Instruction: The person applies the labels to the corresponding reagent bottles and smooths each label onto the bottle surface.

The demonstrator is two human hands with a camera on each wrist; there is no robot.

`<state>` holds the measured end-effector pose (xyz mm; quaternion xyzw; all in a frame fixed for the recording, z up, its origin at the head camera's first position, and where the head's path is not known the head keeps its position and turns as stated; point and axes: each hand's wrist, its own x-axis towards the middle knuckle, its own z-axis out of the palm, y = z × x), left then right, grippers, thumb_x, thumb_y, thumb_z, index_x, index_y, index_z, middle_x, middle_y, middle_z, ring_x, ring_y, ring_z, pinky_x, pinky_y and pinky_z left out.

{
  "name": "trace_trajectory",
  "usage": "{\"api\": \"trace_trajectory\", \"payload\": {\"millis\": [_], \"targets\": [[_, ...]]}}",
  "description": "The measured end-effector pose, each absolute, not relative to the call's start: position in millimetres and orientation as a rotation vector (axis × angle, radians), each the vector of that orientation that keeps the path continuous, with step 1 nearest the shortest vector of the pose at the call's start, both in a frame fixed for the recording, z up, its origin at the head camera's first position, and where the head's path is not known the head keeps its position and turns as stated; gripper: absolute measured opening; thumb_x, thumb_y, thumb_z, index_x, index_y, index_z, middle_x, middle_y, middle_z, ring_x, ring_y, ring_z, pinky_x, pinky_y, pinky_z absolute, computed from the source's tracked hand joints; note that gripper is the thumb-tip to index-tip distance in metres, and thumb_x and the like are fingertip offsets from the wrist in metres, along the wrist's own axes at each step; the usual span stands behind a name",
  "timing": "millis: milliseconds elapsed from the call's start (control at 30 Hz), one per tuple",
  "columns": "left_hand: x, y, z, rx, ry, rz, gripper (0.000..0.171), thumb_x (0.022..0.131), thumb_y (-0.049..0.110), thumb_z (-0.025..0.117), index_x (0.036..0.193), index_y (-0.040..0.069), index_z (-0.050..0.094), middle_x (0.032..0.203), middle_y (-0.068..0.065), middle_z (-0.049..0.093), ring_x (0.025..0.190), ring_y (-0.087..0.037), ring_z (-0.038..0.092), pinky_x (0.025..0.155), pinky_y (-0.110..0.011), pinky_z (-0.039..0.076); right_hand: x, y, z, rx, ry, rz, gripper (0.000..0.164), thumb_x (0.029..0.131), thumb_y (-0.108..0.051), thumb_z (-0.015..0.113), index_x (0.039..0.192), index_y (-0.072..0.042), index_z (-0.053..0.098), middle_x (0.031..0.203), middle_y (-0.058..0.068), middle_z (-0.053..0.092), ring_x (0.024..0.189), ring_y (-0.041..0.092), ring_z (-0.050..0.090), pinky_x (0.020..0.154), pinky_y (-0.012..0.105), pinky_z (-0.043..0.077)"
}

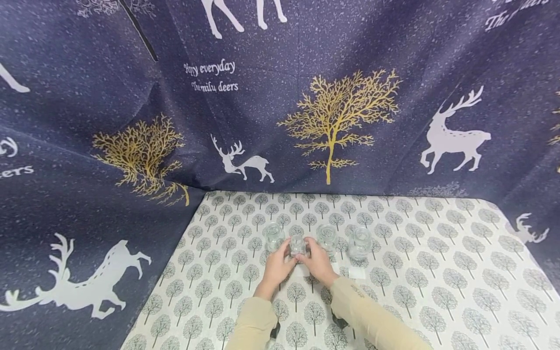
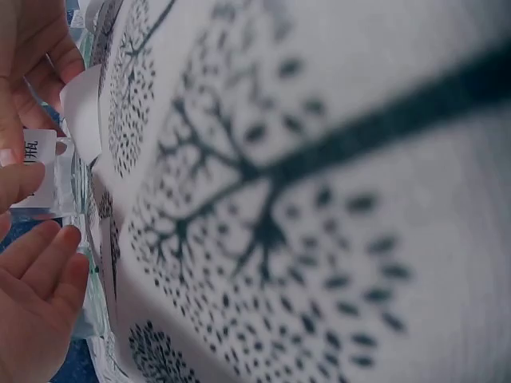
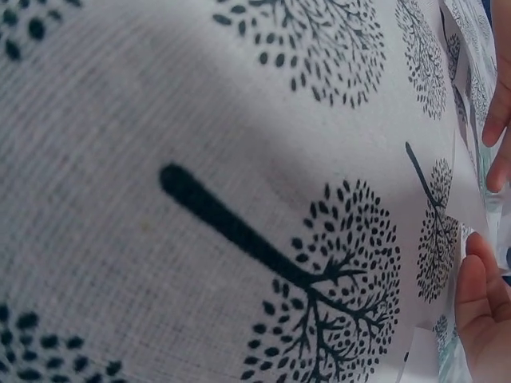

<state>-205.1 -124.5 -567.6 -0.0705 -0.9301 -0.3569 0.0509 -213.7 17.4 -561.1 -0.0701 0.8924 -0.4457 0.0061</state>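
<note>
A small clear glass jar stands between my hands on the table, with two more jars close beside it. My left hand holds it from the left and my right hand from the right. Both thumbs meet at its near side. In the left wrist view a white label with dark printed characters lies under the thumbs, against the glass. The left fingers reach along one side of the jar. Only part of the right hand shows in the right wrist view.
One glass jar stands to the left; two others, a near one and a farther one, stand to the right. White paper slips lie before the jars on the tree-print tablecloth. A dark deer-print curtain hangs behind.
</note>
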Motion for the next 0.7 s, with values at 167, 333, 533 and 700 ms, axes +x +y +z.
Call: {"api": "trace_trajectory", "payload": {"millis": [167,333,533,700], "targets": [[-205.3,-128.2,-567.0,-0.230,-2.881,-1.055,0.065,0.076,0.039,0.063,0.131,0.015,0.038,0.116,-0.015,0.058,0.104,-0.025,0.058,0.090,-0.039,0.045,-212.1,20.6,-560.5,-0.297,2.796,-1.402,0.052,0.077,-0.029,0.065,0.120,-0.008,0.046,0.102,0.015,0.061,0.090,0.029,0.059,0.078,0.042,0.049],[-204.6,-129.3,-564.4,-0.258,-2.895,-0.996,0.071,0.072,0.047,0.061,0.130,0.013,0.039,0.115,-0.014,0.059,0.105,-0.025,0.057,0.090,-0.040,0.045,-212.1,23.8,-562.4,-0.369,2.830,-1.373,0.051,0.078,-0.029,0.064,0.120,-0.009,0.046,0.100,0.015,0.063,0.091,0.029,0.060,0.080,0.041,0.049],[-205.3,-128.0,-564.8,-0.271,-2.857,-0.944,0.071,0.070,0.057,0.057,0.124,0.013,0.044,0.105,-0.015,0.064,0.095,-0.028,0.062,0.085,-0.043,0.047,-211.9,26.0,-563.7,-0.451,2.890,-1.307,0.050,0.079,-0.022,0.063,0.122,-0.006,0.046,0.091,0.011,0.064,0.064,0.012,0.054,0.064,0.026,0.049],[-205.7,-128.2,-566.2,-0.296,-2.815,-0.953,0.066,0.072,0.056,0.055,0.120,0.012,0.046,0.101,-0.015,0.065,0.092,-0.027,0.063,0.083,-0.041,0.049,-211.5,27.5,-563.2,-0.450,2.870,-1.309,0.050,0.080,-0.019,0.062,0.125,-0.006,0.046,0.081,0.005,0.062,0.052,0.003,0.040,0.052,0.016,0.040]]}}
